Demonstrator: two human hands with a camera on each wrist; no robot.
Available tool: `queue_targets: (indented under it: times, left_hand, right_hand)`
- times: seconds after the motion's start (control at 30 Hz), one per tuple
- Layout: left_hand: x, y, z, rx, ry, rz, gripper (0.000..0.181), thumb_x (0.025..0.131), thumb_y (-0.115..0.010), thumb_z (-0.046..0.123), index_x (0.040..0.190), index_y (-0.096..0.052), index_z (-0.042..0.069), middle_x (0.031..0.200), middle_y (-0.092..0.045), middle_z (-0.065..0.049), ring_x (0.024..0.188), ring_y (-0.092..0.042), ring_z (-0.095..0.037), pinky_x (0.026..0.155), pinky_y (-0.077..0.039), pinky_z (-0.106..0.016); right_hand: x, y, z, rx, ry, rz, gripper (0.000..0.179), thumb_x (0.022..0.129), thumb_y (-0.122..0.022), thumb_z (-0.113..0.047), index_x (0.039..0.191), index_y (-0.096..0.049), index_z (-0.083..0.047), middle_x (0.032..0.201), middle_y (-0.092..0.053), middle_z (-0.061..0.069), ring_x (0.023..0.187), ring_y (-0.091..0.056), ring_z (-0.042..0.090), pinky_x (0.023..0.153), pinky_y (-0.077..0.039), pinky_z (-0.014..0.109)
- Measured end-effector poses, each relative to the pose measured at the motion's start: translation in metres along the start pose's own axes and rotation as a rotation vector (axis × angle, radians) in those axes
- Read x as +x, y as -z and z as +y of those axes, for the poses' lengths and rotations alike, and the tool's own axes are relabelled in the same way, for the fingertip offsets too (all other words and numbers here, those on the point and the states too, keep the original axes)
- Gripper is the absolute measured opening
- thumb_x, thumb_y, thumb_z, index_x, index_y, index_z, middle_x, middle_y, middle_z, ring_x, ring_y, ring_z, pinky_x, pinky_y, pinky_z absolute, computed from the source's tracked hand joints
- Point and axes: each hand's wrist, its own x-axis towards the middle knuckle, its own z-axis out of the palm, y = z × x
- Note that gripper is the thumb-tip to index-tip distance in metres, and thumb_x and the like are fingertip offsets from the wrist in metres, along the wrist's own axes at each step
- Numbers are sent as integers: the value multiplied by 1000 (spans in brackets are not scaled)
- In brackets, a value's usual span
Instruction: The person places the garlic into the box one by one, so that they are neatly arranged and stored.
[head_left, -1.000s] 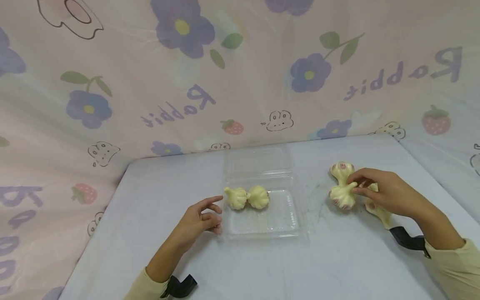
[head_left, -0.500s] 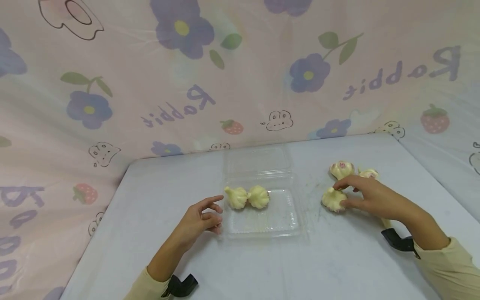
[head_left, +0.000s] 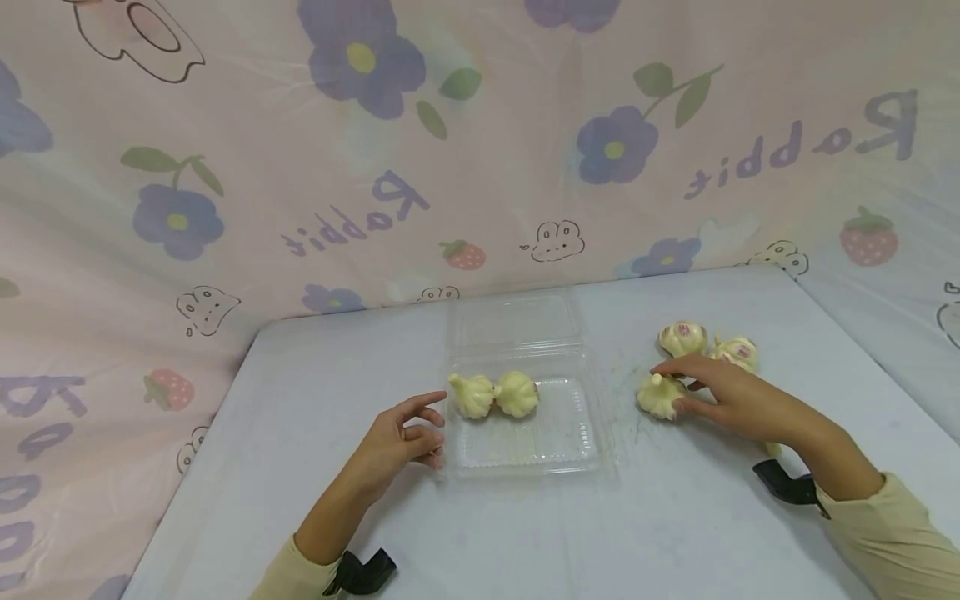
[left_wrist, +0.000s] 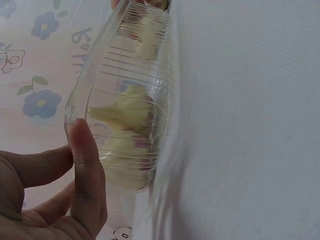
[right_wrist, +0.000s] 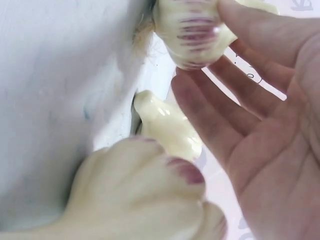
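Note:
My right hand [head_left: 723,396] pinches a garlic bulb [head_left: 660,397] between thumb and fingers, low over the table on the right; the right wrist view shows the same pale, purple-streaked garlic bulb [right_wrist: 192,37] at the fingertips. My left hand [head_left: 397,442] is at the left side of a clear plastic clamshell box [head_left: 525,467], fingers loosely bent. In the left wrist view one fingertip [left_wrist: 80,132] touches the rim of that box [left_wrist: 75,100]. Two garlic bulbs, one left [head_left: 472,397] and one right [head_left: 517,394], lie side by side inside it.
The box's lid [head_left: 516,323] lies folded back towards the patterned curtain [head_left: 480,150]. Behind my right hand lie two more garlic bulbs, one further back [head_left: 682,339] and one nearer [head_left: 737,352]. Another bulb's pale stem [head_left: 772,448] shows below the right wrist.
My right hand has taken a garlic bulb from the group and shifted left with it, turning its stem upward. The left hand and the box have stayed in place.

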Motion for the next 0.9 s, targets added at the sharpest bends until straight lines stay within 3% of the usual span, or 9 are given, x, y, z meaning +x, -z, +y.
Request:
queue_targets:
  times: [0.13,0.27,0.5,0.77,0.9]
  left_hand:
    - [0,0,0,-4,-4,-3,62,93,-60,-7,150,-38,-1,112,-48,-13,75,-62,-9,68,-61,-27]
    - [-1,0,0,-6,-7,-6,61,93,-60,-7,150,-38,-1,112,-49,-12,75,-63,-9,68,-61,-27]
    - [-2,0,1,-7,-7,-4,62,93,-61,-7,150,-38,-2,112,-49,-12,76,-63,-9,68,-61,-27]
    - [-2,-1,1,11,9,8,61,93,-61,-7,150,-39,0,113,-49,-13,76,-62,-9,69,-61,-26]
    - [-2,-1,1,13,8,9,61,93,-61,-7,150,-39,0,113,-49,-13,75,-62,-9,69,-61,-26]
  right_hand:
    - [1,-1,-2,13,2,-2,46,88,-76,-16,130,-61,-11,127,-64,2,111,-59,6,85,-58,27]
    - [1,-2,-5,20,-51,-31,48,86,-78,-26,131,-62,-16,128,-64,-1,110,-59,7,88,-55,24]
    - [3,-8,-9,7,-91,-53,60,77,-85,-28,131,-62,-20,132,-64,-1,124,-56,26,100,-38,10]
    - [3,-13,-11,-26,-69,-66,66,74,-88,-24,133,-59,-14,133,-63,4,124,-58,30,100,-48,34]
    - [3,-12,-12,-27,-80,-60,65,76,-87,-24,134,-58,-15,135,-61,5,127,-55,32,99,-49,40]
